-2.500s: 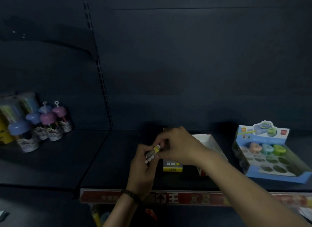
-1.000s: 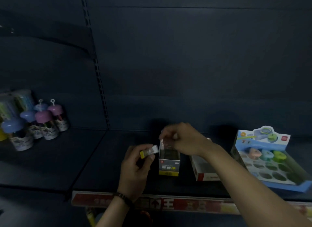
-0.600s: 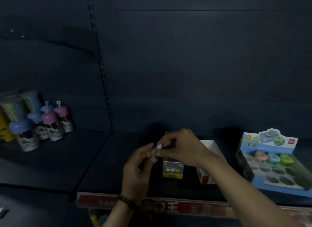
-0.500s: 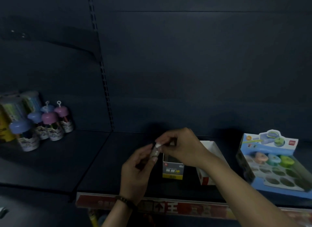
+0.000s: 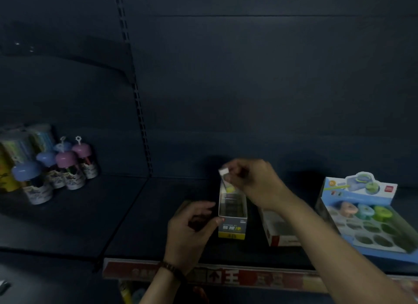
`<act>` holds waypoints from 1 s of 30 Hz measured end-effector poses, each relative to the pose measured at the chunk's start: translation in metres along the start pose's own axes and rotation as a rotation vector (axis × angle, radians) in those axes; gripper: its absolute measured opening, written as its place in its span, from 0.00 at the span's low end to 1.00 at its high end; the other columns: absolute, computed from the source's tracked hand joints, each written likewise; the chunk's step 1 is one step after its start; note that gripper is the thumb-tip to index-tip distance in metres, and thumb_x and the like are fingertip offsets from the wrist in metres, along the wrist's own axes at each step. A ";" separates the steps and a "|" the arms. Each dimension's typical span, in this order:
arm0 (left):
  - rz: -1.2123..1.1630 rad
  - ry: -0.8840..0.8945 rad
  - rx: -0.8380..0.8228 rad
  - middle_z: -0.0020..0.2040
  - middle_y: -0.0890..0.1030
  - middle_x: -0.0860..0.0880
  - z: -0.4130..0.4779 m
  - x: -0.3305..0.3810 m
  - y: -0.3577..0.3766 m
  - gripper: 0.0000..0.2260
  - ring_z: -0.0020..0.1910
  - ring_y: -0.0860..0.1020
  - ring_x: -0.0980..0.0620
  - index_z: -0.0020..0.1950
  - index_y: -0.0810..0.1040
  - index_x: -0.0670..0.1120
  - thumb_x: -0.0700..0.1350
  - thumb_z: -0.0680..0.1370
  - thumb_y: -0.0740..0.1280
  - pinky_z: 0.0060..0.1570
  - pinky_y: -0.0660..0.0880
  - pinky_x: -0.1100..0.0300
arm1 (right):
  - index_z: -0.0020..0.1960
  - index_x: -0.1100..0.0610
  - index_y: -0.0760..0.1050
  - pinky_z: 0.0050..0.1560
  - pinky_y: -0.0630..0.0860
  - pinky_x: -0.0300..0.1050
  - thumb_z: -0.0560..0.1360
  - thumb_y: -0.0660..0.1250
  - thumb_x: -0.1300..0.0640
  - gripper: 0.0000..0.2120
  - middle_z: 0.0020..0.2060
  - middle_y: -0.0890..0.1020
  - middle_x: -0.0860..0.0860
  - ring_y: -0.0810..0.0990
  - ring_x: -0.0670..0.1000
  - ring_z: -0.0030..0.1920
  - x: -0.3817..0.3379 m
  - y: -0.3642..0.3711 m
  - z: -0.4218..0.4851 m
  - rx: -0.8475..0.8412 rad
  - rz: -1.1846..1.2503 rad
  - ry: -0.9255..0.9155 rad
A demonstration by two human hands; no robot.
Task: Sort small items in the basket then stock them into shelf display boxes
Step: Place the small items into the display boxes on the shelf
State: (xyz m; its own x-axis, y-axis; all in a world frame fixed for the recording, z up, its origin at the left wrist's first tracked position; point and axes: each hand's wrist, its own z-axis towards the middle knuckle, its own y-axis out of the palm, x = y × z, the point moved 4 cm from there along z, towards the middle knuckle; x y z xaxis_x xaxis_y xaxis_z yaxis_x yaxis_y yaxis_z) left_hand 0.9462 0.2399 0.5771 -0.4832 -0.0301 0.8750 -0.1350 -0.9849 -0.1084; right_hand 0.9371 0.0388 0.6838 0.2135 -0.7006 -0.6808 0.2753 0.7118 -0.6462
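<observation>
A narrow grey display box (image 5: 233, 228) with a yellow front strip stands open on the dark shelf (image 5: 144, 213). My right hand (image 5: 255, 181) pinches a small white eraser in a yellow sleeve (image 5: 226, 180), held on end just over the box's back end. Several dark items lie inside the box. My left hand (image 5: 190, 231) hovers at the box's left side with loosely curled fingers, its thumb tip at the front left corner. Its palm is in shadow and I see nothing held in it.
A white box with a red base (image 5: 280, 234) stands just right of the grey box, partly behind my right forearm. Further right is a blue display tray (image 5: 384, 249) with three round pastel items at its back. Capped bottles (image 5: 65, 165) stand at far left. A red price strip (image 5: 226, 277) runs along the shelf edge.
My right hand took the eraser from my left hand and carried it up over the back of the grey box. My left hand dropped beside the box's front corner.
</observation>
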 end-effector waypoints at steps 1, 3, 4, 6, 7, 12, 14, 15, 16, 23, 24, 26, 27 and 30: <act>0.032 0.021 -0.026 0.51 0.83 0.54 0.001 -0.001 0.000 0.15 0.51 0.85 0.50 0.54 0.86 0.59 0.44 0.71 0.82 0.50 0.83 0.57 | 0.57 0.48 0.84 0.48 0.78 0.34 0.78 0.77 0.53 0.08 0.45 0.85 0.43 0.84 0.41 0.47 0.003 -0.005 0.003 -0.070 -0.136 0.036; 0.043 0.034 -0.064 0.51 0.82 0.53 0.003 -0.002 0.001 0.15 0.51 0.85 0.48 0.53 0.86 0.59 0.44 0.72 0.82 0.50 0.83 0.54 | 0.52 0.46 0.81 0.51 0.81 0.43 0.76 0.78 0.51 0.08 0.46 0.84 0.42 0.83 0.44 0.49 0.005 -0.006 0.007 -0.186 -0.377 0.075; 0.041 0.034 -0.078 0.51 0.83 0.53 0.004 -0.001 0.002 0.15 0.51 0.85 0.47 0.53 0.86 0.59 0.44 0.72 0.82 0.50 0.83 0.53 | 0.50 0.46 0.80 0.52 0.81 0.47 0.76 0.78 0.50 0.07 0.47 0.84 0.42 0.83 0.46 0.50 0.003 -0.003 0.009 -0.226 -0.451 0.081; 0.047 0.058 -0.104 0.50 0.83 0.52 0.003 0.001 0.004 0.13 0.50 0.85 0.48 0.51 0.87 0.57 0.41 0.72 0.82 0.50 0.83 0.53 | 0.46 0.44 0.79 0.52 0.80 0.47 0.75 0.78 0.49 0.07 0.47 0.84 0.42 0.83 0.47 0.51 -0.001 0.007 0.011 -0.294 -0.528 0.084; 0.055 0.073 -0.115 0.50 0.83 0.52 0.003 0.002 0.005 0.13 0.50 0.85 0.48 0.50 0.87 0.56 0.40 0.72 0.81 0.49 0.83 0.53 | 0.46 0.44 0.80 0.52 0.80 0.47 0.75 0.78 0.50 0.07 0.47 0.84 0.43 0.83 0.48 0.51 -0.001 0.012 0.012 -0.318 -0.548 0.081; 0.060 0.084 -0.130 0.48 0.83 0.54 0.001 0.005 0.005 0.13 0.48 0.85 0.50 0.47 0.88 0.55 0.37 0.73 0.80 0.48 0.82 0.55 | 0.50 0.47 0.86 0.64 0.77 0.49 0.76 0.76 0.53 0.03 0.51 0.87 0.43 0.84 0.48 0.56 0.006 0.037 0.013 -0.410 -0.696 0.009; 0.062 0.071 -0.128 0.48 0.83 0.54 0.002 0.005 0.006 0.13 0.48 0.85 0.49 0.46 0.87 0.56 0.37 0.73 0.80 0.48 0.83 0.53 | 0.50 0.46 0.87 0.68 0.73 0.49 0.77 0.74 0.53 0.04 0.51 0.87 0.42 0.84 0.47 0.57 0.007 0.040 0.015 -0.420 -0.698 0.009; 0.073 0.070 -0.126 0.48 0.83 0.54 0.002 0.005 0.006 0.13 0.48 0.85 0.49 0.46 0.87 0.57 0.38 0.73 0.80 0.48 0.83 0.52 | 0.50 0.46 0.87 0.69 0.72 0.49 0.77 0.74 0.52 0.04 0.51 0.87 0.41 0.83 0.46 0.58 0.009 0.040 0.016 -0.424 -0.694 0.018; 0.086 0.072 -0.124 0.48 0.83 0.54 0.002 0.004 0.006 0.13 0.48 0.84 0.49 0.46 0.87 0.57 0.38 0.73 0.80 0.48 0.83 0.51 | 0.50 0.45 0.88 0.70 0.71 0.50 0.77 0.75 0.51 0.04 0.52 0.87 0.41 0.83 0.46 0.58 0.009 0.040 0.017 -0.428 -0.701 0.023; 0.122 0.079 -0.128 0.46 0.83 0.54 -0.001 0.005 0.005 0.13 0.47 0.83 0.51 0.46 0.87 0.58 0.38 0.73 0.80 0.46 0.79 0.62 | 0.53 0.49 0.88 0.69 0.76 0.51 0.78 0.71 0.55 0.08 0.53 0.88 0.46 0.84 0.49 0.58 0.009 0.042 0.017 -0.538 -0.682 0.100; 0.122 0.079 -0.126 0.46 0.83 0.54 -0.001 0.004 0.005 0.13 0.47 0.83 0.50 0.47 0.87 0.57 0.38 0.73 0.80 0.45 0.80 0.62 | 0.53 0.50 0.88 0.67 0.78 0.51 0.78 0.70 0.56 0.09 0.52 0.88 0.47 0.84 0.49 0.56 0.009 0.041 0.017 -0.558 -0.666 0.113; 0.135 0.087 -0.130 0.46 0.83 0.55 -0.002 0.004 0.005 0.12 0.47 0.84 0.51 0.48 0.87 0.57 0.40 0.73 0.80 0.46 0.81 0.60 | 0.53 0.50 0.88 0.68 0.78 0.51 0.79 0.69 0.55 0.09 0.51 0.88 0.47 0.84 0.49 0.56 0.005 0.035 0.015 -0.542 -0.645 0.111; 0.144 0.093 -0.132 0.46 0.84 0.55 -0.002 0.003 0.004 0.12 0.47 0.84 0.51 0.49 0.87 0.57 0.40 0.73 0.80 0.46 0.81 0.60 | 0.55 0.49 0.87 0.69 0.76 0.51 0.79 0.69 0.56 0.09 0.53 0.87 0.46 0.83 0.49 0.57 0.003 0.032 0.014 -0.504 -0.621 0.102; 0.162 0.058 -0.093 0.47 0.84 0.56 -0.004 0.004 0.003 0.13 0.47 0.84 0.51 0.52 0.86 0.58 0.42 0.73 0.80 0.46 0.82 0.57 | 0.60 0.46 0.85 0.71 0.72 0.50 0.81 0.67 0.59 0.14 0.57 0.86 0.45 0.81 0.49 0.61 -0.004 0.016 0.001 -0.330 -0.529 0.066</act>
State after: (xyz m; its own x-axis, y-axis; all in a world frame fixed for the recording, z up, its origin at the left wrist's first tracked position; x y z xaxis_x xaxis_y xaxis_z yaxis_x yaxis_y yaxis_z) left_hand 0.9406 0.2375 0.5786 -0.5534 -0.1742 0.8145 -0.1300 -0.9478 -0.2911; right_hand 0.9420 0.0529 0.6760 0.0663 -0.9652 -0.2528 0.0216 0.2547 -0.9668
